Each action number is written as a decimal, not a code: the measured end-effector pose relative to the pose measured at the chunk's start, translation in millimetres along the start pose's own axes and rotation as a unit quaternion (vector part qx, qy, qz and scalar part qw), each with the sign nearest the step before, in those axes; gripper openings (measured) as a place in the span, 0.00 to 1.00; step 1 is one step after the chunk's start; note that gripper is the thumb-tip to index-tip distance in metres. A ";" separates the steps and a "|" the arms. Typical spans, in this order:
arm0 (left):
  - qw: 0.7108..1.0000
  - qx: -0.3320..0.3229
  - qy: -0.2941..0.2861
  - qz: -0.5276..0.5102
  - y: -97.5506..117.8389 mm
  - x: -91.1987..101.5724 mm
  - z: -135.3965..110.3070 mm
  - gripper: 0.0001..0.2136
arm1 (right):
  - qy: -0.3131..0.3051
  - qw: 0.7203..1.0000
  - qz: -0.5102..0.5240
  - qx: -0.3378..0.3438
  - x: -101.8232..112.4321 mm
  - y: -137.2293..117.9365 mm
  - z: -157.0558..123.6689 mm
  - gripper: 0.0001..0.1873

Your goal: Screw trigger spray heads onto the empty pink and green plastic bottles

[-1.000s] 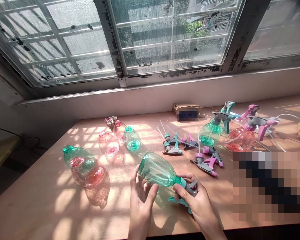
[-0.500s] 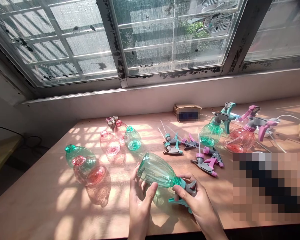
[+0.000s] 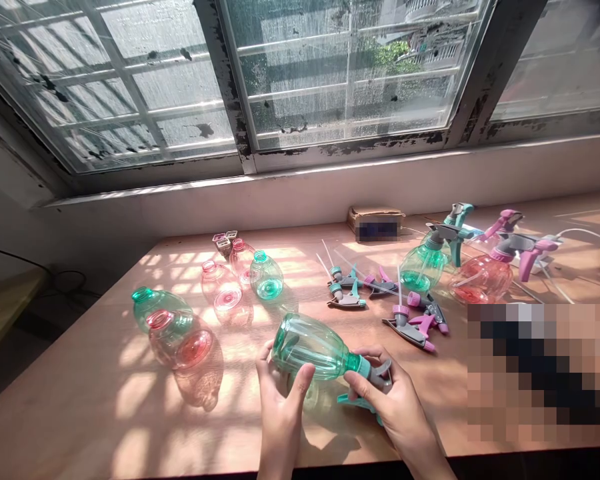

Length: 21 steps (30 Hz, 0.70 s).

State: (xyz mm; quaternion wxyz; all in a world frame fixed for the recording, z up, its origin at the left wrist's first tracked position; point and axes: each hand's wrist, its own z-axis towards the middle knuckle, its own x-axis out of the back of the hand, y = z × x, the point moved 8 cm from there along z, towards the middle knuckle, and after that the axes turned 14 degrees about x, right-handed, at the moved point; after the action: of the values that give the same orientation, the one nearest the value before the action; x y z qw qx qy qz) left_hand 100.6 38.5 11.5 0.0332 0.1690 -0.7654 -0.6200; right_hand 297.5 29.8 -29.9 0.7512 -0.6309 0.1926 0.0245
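A clear green spray bottle (image 3: pixel 310 347) lies on its side in both my hands, just above the wooden table (image 3: pixel 80 413). My left hand (image 3: pixel 283 403) wraps round its wide body, thumb on the near side. My right hand (image 3: pixel 395 403) grips the teal and grey trigger head (image 3: pixel 375 380) fitted on the neck. Empty green and pink bottles (image 3: pixel 180 330) lie to the left. Loose trigger heads (image 3: pixel 380 293) with dip tubes lie beyond my right hand.
Two finished sprayers, green (image 3: pixel 425 260) and pink (image 3: pixel 485 273), lie at the back right by white cables. A small cardboard box (image 3: pixel 375 220) sits against the wall under the window. A blurred patch (image 3: pixel 545 373) covers the near right of the table.
The bottle's wide end has dipped lower and turned a little towards me; my left hand's fingers have closed further round its body. My right hand has stayed on the trigger head.
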 end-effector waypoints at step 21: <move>0.998 0.010 -0.022 -0.052 -3.7 -0.2 2.6 0.33 | -0.021 0.999 -0.014 -0.025 -1.2 3.8 -0.9 0.21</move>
State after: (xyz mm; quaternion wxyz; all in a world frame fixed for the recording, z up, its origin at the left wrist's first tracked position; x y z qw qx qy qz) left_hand 101.0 40.5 7.4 -0.0175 0.1958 -0.7622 -0.6168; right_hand 295.1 30.0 -33.3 0.7392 -0.6516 0.1674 0.0320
